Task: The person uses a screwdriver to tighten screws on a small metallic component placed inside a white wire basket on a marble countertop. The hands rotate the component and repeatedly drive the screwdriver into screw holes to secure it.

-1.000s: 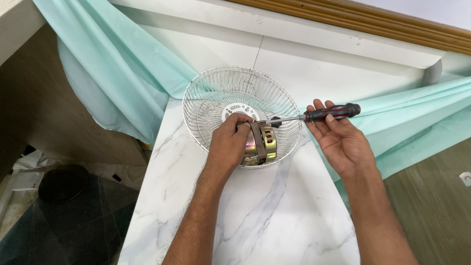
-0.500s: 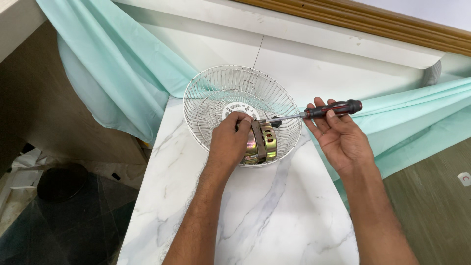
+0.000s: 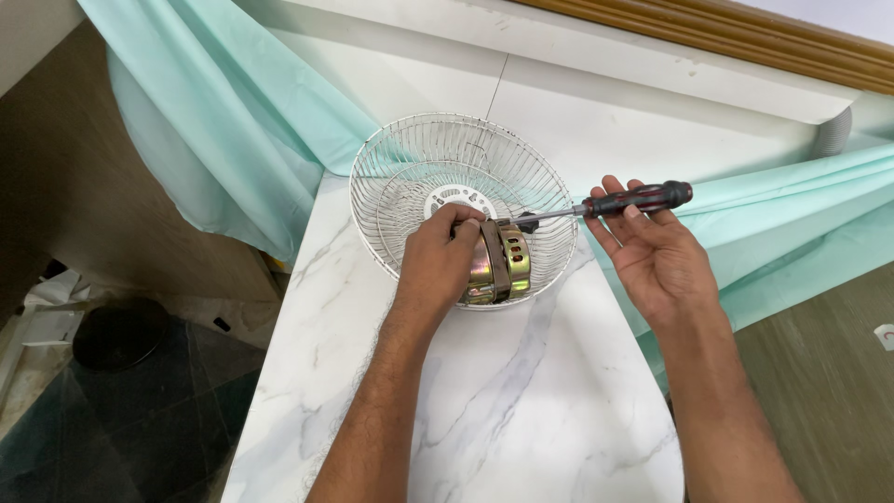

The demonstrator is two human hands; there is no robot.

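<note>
Both hands are seen over a white marble-patterned tabletop (image 3: 521,410), which fills the lower middle of the view and is the largest thing in reach. Pale green plastic sheeting (image 3: 233,140) is draped along the table's far-left corner and again off its right side. On the far part of the tabletop a white wire fan guard (image 3: 400,177) is set, dished upward like a bowl, with a round white hub plate (image 3: 456,200) at its centre. A brass-coloured fan motor (image 3: 507,265), wrapped by a dark band, is seated at the near rim of the guard (its underside cannot be made out).

The left hand (image 3: 438,265) is closed down over the motor, fingers curled across its top and left side, so the motor is gripped firmly against the guard. The right hand (image 3: 652,251) is held just right of the guard, palm up and fingers loosely spread, and a screwdriver (image 3: 615,203) with a black and red handle is grasped lightly between thumb and fingertips. The screwdriver's shaft is laid nearly level, pointing left, with its tip meeting the top of the motor beside the left hand's fingertips. A dark floor (image 3: 121,410) is visible to the left, below the table's edge.
</note>
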